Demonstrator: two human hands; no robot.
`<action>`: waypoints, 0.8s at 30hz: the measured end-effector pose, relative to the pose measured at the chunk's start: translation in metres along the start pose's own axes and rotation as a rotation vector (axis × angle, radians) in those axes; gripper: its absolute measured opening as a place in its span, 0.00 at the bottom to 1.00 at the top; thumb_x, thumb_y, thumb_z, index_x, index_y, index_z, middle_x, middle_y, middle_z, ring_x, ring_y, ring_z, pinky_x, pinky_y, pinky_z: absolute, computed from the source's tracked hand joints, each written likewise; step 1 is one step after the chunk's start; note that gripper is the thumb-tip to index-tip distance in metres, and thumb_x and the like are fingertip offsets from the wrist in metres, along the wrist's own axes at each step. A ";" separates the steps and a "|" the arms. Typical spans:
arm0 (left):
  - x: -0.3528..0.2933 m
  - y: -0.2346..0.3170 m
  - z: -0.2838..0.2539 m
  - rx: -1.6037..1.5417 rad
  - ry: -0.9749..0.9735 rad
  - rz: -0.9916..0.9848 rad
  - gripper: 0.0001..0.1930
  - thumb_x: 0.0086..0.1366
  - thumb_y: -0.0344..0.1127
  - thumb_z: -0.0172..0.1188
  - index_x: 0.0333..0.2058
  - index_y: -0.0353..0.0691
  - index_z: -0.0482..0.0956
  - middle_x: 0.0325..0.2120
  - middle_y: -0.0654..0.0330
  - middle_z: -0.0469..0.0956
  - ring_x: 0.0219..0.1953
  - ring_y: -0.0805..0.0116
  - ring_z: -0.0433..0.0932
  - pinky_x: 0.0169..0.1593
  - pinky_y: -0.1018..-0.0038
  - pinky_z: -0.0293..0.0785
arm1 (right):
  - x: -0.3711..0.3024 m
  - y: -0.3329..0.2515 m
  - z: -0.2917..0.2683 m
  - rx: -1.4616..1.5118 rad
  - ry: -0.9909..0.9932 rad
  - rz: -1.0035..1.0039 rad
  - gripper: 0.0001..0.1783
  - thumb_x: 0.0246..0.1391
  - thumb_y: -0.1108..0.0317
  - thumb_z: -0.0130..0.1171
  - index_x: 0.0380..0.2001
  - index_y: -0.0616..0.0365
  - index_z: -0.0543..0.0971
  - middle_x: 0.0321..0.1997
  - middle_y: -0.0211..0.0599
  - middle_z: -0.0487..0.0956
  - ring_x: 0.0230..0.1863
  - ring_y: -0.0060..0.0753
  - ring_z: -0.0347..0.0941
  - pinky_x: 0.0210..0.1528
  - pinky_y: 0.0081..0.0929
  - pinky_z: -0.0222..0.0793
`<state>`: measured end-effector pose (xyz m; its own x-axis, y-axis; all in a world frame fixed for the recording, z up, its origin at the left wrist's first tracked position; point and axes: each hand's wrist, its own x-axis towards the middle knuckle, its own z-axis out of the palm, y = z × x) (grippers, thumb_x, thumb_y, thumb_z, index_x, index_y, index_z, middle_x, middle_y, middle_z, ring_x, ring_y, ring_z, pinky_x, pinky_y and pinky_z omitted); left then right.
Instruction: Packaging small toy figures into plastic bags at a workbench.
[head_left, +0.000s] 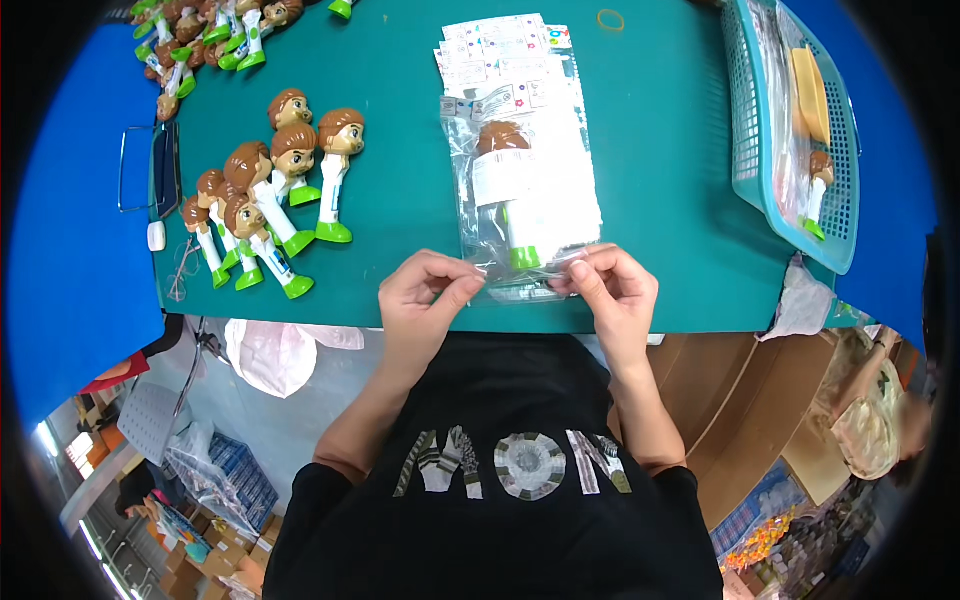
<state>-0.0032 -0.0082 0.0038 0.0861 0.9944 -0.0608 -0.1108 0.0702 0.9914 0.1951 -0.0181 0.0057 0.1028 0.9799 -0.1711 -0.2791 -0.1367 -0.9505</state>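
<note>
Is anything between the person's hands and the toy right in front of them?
Yes, the clear plastic bag. The toy lies inside it, while the left hand and right hand pinch the bag's near edge, so plastic separates them from the toy. A white label also covers part of the toy.

Green tabletop [400, 150] lies open between brown-haired plastic figures [265, 195] and the clear plastic bag [503, 178]. A turquoise perforated plastic basket [746, 130] blocks the right.
</note>
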 end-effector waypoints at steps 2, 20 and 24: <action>-0.003 -0.004 0.001 0.000 0.028 -0.077 0.03 0.59 0.22 0.59 0.29 0.29 0.74 0.26 0.58 0.76 0.30 0.75 0.75 0.35 0.81 0.71 | -0.006 0.006 0.002 -0.051 0.036 -0.001 0.05 0.54 0.76 0.57 0.26 0.67 0.75 0.30 0.38 0.76 0.27 0.23 0.75 0.32 0.19 0.74; -0.014 0.010 0.003 0.559 0.049 -0.137 0.08 0.58 0.27 0.62 0.23 0.31 0.75 0.12 0.71 0.66 0.14 0.90 0.55 0.18 0.86 0.48 | -0.022 0.016 0.008 -0.383 0.140 -0.129 0.08 0.52 0.76 0.59 0.22 0.64 0.72 0.26 0.30 0.75 0.24 0.13 0.67 0.25 0.11 0.62; -0.017 0.012 0.005 0.540 0.058 -0.157 0.08 0.59 0.27 0.61 0.23 0.31 0.74 0.14 0.71 0.67 0.15 0.89 0.56 0.18 0.86 0.49 | -0.022 0.016 0.010 -0.409 0.135 -0.127 0.09 0.52 0.76 0.59 0.21 0.64 0.72 0.26 0.29 0.74 0.23 0.13 0.67 0.25 0.11 0.62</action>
<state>-0.0010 -0.0243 0.0177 0.0048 0.9791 -0.2032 0.4225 0.1822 0.8879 0.1792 -0.0401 -0.0031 0.2432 0.9685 -0.0528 0.1419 -0.0893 -0.9858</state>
